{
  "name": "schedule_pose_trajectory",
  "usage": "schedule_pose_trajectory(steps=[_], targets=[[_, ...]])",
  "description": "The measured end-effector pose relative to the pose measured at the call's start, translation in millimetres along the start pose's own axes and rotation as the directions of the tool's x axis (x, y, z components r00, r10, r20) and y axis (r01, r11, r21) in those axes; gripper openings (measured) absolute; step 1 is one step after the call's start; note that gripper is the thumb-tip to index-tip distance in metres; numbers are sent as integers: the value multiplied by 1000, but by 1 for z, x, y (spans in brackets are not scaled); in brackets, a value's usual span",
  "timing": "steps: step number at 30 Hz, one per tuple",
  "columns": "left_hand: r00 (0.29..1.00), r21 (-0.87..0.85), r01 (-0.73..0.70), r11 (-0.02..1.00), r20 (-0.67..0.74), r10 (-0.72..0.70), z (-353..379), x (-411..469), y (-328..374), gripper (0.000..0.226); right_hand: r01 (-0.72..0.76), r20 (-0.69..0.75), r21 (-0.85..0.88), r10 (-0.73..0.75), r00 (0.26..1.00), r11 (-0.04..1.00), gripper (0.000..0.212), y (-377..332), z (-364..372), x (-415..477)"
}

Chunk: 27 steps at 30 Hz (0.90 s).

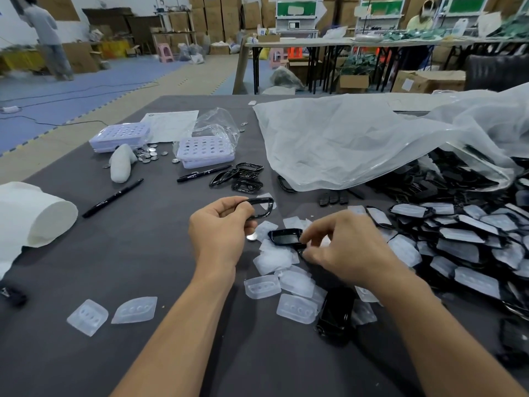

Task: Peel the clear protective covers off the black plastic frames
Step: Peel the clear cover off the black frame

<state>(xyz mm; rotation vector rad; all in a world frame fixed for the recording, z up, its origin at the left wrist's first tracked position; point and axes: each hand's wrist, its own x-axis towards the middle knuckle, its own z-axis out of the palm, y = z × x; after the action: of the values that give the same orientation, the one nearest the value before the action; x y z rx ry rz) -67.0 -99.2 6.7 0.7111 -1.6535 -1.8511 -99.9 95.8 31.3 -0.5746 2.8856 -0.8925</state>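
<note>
Left hand point(220, 230) gripping bare black frame point(261, 207) raised above grey table point(143, 253), right hand point(343, 247) pinching second black frame point(284, 236) at fingertips over peeled clear covers point(274, 282)

- Peeled covers point(286, 277) lie on the table point(137, 253) between both hands.
- Covered frames point(463, 242) heaped right.
- Bare frames point(243, 176) behind, pens point(113, 198) left.

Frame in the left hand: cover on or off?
Off. The black frame in the left hand is a bare open ring. The grey table shows through it, with no clear cover on it.
</note>
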Motion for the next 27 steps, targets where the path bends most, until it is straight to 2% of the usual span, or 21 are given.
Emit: schedule_pose_trajectory(steps=[2,5,10,12,15,18,19,21,23,24,27], targets=[[999,20,-15,1000,31,15,1,-2,1,16,-24,50,-110,29,998,994,23,-7,5,-3],[999,35,-24,999,41,22,1,-3,1,16,-22,-28,-214,16,999,976,34,-17,12,-5],[997,1,18,1000,76,-18,1,-4,2,15,10,-128,-276,-47,991,961,13,-21,23,-1],[995,-22,45,999,93,-42,1,-4,2,13,17,-134,-210,-46,990,978,16,-19,24,-1],[993,-40,64,997,103,-59,2,-4,2,13,-14,-110,13,15,994,1000,12,-13,18,-2],[990,-64,89,994,116,-81,3,-4,3,16,-19,-139,84,31,990,996,17,-7,13,-2],[989,-72,95,993,122,-86,3,-5,3,17,-16,-166,57,25,986,998,19,-6,12,-2],[988,-79,98,992,129,-87,3,-6,4,19,9,-215,-108,-32,976,994,19,-6,11,-3],[987,-81,98,992,134,-86,3,-6,5,20,64,-184,-261,-115,976,963,16,-7,12,-3],[987,-78,98,992,134,-87,3,-6,5,20,85,-147,-293,-132,980,952,12,-9,14,-3],[987,-64,93,994,137,-84,4,-7,4,19,59,-87,-292,-88,992,955,23,-13,20,-4]])
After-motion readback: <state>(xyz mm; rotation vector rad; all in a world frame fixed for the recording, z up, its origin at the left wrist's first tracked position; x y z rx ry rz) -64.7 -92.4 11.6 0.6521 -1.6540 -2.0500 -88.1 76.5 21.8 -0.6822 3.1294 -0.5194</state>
